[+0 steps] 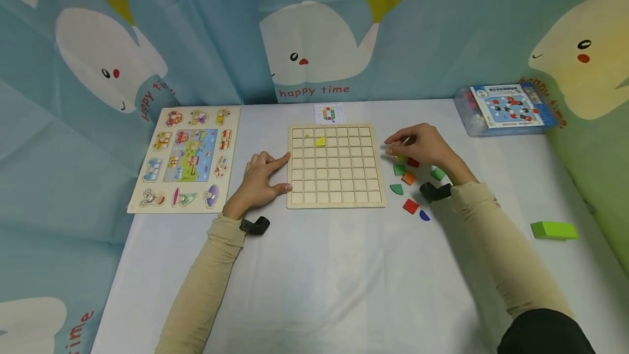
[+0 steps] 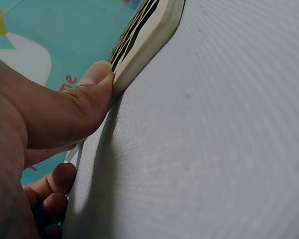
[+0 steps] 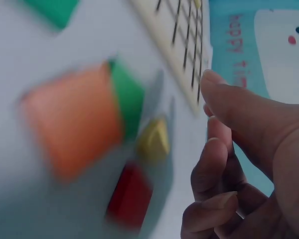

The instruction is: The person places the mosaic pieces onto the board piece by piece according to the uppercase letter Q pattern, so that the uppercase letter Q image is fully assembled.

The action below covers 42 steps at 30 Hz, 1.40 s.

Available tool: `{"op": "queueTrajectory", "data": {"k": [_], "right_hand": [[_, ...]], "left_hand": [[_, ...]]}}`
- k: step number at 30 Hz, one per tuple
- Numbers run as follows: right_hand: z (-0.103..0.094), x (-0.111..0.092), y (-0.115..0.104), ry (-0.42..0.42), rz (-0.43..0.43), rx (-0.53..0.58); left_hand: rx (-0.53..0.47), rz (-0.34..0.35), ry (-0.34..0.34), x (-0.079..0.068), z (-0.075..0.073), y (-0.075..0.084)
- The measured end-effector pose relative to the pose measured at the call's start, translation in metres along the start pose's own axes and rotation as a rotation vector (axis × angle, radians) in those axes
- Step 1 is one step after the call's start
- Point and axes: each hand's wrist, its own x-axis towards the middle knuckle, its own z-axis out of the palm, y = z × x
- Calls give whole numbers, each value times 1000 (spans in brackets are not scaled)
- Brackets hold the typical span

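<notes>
My right grip [image 1: 425, 146] hangs over the loose pieces [image 1: 410, 206], thumb and forefinger slightly parted, and I see nothing between them; a yellow piece [image 3: 154, 142] lies near it, beside a red piece [image 3: 130, 196]. My left grip [image 1: 260, 182] is spread, thumb and forefinger touching the left edge of the wooden grid board [image 1: 336, 196], which lies flat between my hands. A yellow square [image 1: 320, 142] sits in its third column, second row from the far edge. Beyond that edge, on the white surface [image 1: 314, 266], is a pattern card [image 1: 319, 119]; a picture puzzle [image 1: 164, 186] lies left, a plastic box [image 1: 508, 111] and green block [image 1: 554, 230] right.
</notes>
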Motion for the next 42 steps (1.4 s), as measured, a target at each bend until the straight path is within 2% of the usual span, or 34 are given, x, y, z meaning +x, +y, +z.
{"op": "queueTrajectory", "data": {"k": [7, 12, 24, 31, 38, 42], "right_hand": [[-20, -24, 24, -5, 59, -51], [-25, -35, 33, -40, 79, -69], [-16, -43, 44, 7, 52, -128], [-14, -44, 44, -3, 58, -152], [-13, -46, 38, -38, 5, -287], [-10, -49, 37, -40, -7, -317]], "left_hand": [[0, -6, 10, -1, -1, -2], [-2, -1, 14, -3, -1, -3], [-8, 1, 18, -4, 1, -2], [-13, 6, 21, -3, 2, -1], [-17, -1, 17, -1, 3, 0], [-19, -1, 14, 0, 3, 0]]}}
